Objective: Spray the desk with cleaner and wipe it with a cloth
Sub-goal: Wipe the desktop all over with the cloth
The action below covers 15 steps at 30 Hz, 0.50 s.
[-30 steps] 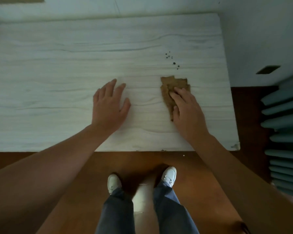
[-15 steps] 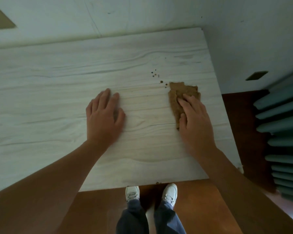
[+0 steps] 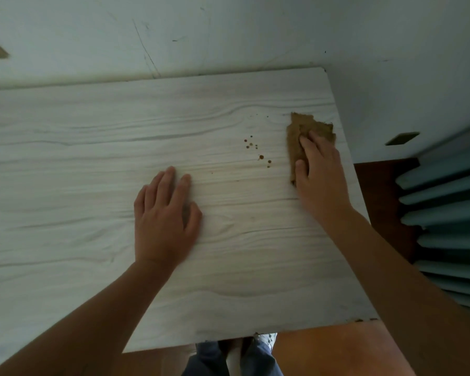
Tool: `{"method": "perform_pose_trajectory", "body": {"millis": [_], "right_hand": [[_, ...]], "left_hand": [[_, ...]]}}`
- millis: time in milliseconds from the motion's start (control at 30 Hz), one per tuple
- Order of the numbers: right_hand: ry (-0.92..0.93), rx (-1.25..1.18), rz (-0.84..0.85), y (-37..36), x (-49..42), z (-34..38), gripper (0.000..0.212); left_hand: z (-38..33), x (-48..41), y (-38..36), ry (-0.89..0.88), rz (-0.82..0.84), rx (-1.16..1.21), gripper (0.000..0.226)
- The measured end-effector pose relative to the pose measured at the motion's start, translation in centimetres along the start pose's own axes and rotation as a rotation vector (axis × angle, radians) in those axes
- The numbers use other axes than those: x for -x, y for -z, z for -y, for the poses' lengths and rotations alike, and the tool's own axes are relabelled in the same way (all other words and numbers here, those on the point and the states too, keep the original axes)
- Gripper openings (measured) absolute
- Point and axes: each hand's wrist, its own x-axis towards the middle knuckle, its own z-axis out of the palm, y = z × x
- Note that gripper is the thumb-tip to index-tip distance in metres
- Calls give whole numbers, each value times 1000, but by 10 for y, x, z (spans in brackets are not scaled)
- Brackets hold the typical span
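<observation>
A pale wood-grain desk fills most of the view. A folded brown cloth lies near the desk's right edge, and my right hand presses flat on it with straight fingers. Small brown spots dot the desk just left of the cloth. My left hand rests flat on the bare desk in the middle, fingers straight. No spray bottle is in view.
A white wall runs along the desk's far edge. To the right stands a ribbed blue-grey radiator-like thing over dark floor. My legs and a shoe show below the desk's front edge.
My right hand has slid the cloth to the right and away from me, past the brown spots, which now lie to its left. My left hand has stayed flat on the desk.
</observation>
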Motion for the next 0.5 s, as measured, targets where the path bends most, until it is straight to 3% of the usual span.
{"method": "perform_pose_trajectory", "body": {"millis": [233,500], "right_hand": [[30,-11,-23,1,-22,-4,55],[91,87,-95,2,-91,-14,47]], "left_hand": [[-1,-1,1,4,5,-11,58],[-1,-3,2,-1,23,-21,59]]}}
